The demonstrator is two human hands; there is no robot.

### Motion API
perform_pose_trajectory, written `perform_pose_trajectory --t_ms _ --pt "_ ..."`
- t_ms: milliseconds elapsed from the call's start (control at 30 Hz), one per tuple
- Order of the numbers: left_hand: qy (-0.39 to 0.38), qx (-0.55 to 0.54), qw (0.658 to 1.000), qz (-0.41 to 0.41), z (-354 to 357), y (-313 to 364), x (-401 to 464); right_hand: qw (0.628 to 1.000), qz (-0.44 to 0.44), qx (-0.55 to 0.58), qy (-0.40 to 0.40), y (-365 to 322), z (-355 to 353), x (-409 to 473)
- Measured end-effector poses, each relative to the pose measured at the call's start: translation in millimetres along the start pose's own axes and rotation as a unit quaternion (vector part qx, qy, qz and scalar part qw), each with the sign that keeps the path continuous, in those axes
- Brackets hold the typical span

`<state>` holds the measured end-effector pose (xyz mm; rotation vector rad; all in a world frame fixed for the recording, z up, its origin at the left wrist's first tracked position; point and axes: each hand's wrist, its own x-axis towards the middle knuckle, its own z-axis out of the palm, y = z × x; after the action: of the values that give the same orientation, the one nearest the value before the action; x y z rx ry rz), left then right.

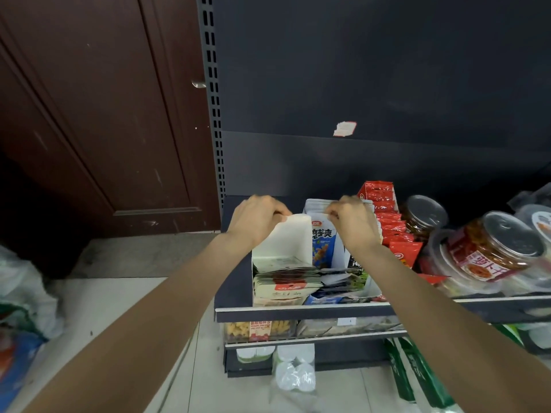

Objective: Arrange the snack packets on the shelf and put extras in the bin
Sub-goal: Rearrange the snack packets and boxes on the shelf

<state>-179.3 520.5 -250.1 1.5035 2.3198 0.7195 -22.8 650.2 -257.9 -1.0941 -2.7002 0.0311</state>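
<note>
Both hands work at the back of the dark metal shelf (298,312), near its left end. The left hand (253,220) curls its fingers over the top edge of the raised flap of a white cardboard display box (286,242), fingers closed on the card, probably to keep the flap upright and out of the way. The right hand (353,222) pinches the top edge of a blue-and-white upright snack packet (323,244) with thumb and fingertips together, which reads as squaring it up or drawing it from the row.

In front of that packet, toward the shelf's front lip, flat snack packets in white, black and green (298,278) lie stacked on edge inside the box, tightly packed. To the right, a row of red foil packets (390,225) runs from the back panel forward, just beside the right wrist, and clear plastic jars with metal lids (489,248) crowd the shelf beyond them.

Room is tight: the box sits against the shelf's left end wall, the red row hems in the right side, and the back panel stands close behind the knuckles. The free way out is upward and toward the front lip. No bin is clearly identifiable; a pale plastic bag (24,287) sits on the floor at far left, well apart from the shelf.
</note>
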Motion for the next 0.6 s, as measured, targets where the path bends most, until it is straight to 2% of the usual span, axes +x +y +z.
perform_pose_trajectory --t_ms 100,167,267,400,600 --pt "0.006 0.006 1.0 -0.003 1 2 -3 0.999 -0.005 0.043 -0.008 2 -8 -7" --pt "0.012 0.006 1.0 -0.006 2 3 -5 0.99 0.018 0.137 -0.001 1 -19 -20" --pt "0.025 0.012 1.0 -0.007 3 5 -9 0.967 0.03 0.243 -0.075 2 -34 -46" --pt "0.034 0.021 0.999 -0.007 5 7 -13 0.953 0.012 0.249 -0.17 6 -42 -74" --pt "0.059 0.019 0.998 -0.004 8 9 -17 0.959 -0.006 0.225 -0.175 -2 -51 -82"
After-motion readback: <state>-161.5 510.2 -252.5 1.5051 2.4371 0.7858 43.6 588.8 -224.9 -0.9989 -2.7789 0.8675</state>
